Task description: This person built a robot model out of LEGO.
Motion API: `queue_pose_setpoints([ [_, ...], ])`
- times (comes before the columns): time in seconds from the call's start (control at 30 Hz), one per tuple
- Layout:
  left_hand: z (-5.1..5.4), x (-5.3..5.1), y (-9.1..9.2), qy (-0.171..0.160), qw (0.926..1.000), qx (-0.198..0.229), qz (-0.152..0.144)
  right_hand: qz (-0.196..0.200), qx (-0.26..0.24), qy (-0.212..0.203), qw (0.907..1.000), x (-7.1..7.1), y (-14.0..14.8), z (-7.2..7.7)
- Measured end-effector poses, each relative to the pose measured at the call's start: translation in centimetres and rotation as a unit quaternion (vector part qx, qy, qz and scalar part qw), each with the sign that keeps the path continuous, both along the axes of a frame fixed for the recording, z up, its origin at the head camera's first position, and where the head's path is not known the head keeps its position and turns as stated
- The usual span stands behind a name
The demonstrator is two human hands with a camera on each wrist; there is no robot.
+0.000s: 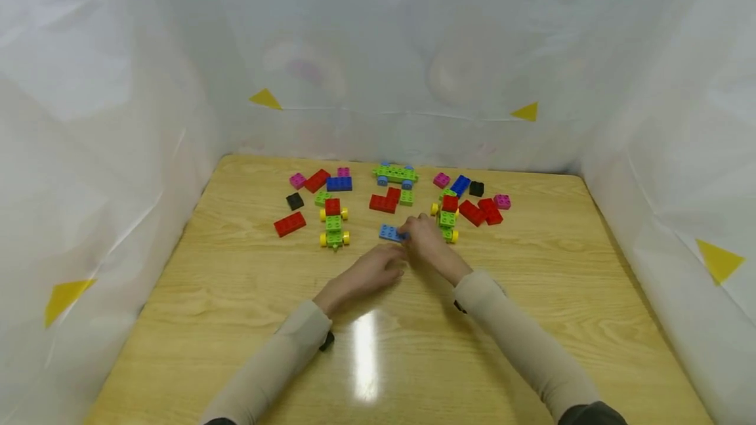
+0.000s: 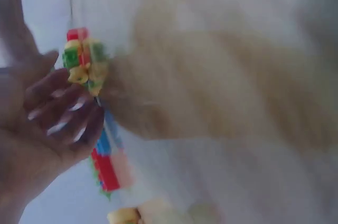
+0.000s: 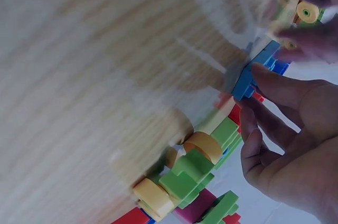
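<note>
A light blue building brick (image 1: 390, 233) lies at the middle of the table, its studs facing up. The thumb and fingers of my right hand (image 1: 426, 238) pinch its right end, and the right wrist view shows the thumb against the brick (image 3: 257, 71). Just nearer to me, my left hand (image 1: 375, 271) hovers beside the right one with loosely bent fingers and nothing visible in them. To either side stand green wheeled bases with yellow wheels and a red brick on top, one on the left (image 1: 333, 223) and one on the right (image 1: 447, 220), partly behind my right hand.
Farther back sits a green base with blue wheels (image 1: 396, 174). Red bricks (image 1: 382, 202) and a small green brick (image 1: 406, 197) lie before it. Loose red, blue, pink and black bricks flank these on both sides. White sheeting (image 1: 378, 51) encloses the table (image 1: 248, 320).
</note>
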State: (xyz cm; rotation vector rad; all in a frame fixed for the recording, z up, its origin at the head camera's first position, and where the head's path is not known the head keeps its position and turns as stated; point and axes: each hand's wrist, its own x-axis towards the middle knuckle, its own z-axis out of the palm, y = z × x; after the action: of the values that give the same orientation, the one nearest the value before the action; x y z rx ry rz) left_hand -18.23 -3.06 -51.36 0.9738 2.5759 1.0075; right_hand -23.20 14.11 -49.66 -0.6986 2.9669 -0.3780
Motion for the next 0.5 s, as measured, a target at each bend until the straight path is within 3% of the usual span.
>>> queue_pose_setpoints([
  [0.13, 0.8, -0.2, -1.0, 0.038, 0.9934, 0.028, 0.104, 0.024, -0.014, 0.037, 0.9989, 0.6, 0.1, -0.4],
  [0.2, 1.0, -0.2, -1.3, 0.032, 0.9898, 0.02, 0.138, 0.03, -0.028, 0.033, 0.9986, 0.9, 0.3, -0.6],
  [0.27, 1.1, -0.2, -1.6, 0.017, 0.9899, -0.003, 0.141, 0.034, -0.037, 0.023, 0.9985, 1.3, 0.4, -0.7],
  [0.4, 1.2, -0.1, -1.8, -0.021, 0.9916, -0.05, 0.118, 0.043, -0.04, 0.007, 0.9982, 2.0, 0.6, -0.8],
  [0.5, 1.1, 0.0, -2.0, -0.028, 0.9912, -0.064, 0.112, 0.055, -0.044, 0.004, 0.9975, 2.6, 0.6, -0.8],
])
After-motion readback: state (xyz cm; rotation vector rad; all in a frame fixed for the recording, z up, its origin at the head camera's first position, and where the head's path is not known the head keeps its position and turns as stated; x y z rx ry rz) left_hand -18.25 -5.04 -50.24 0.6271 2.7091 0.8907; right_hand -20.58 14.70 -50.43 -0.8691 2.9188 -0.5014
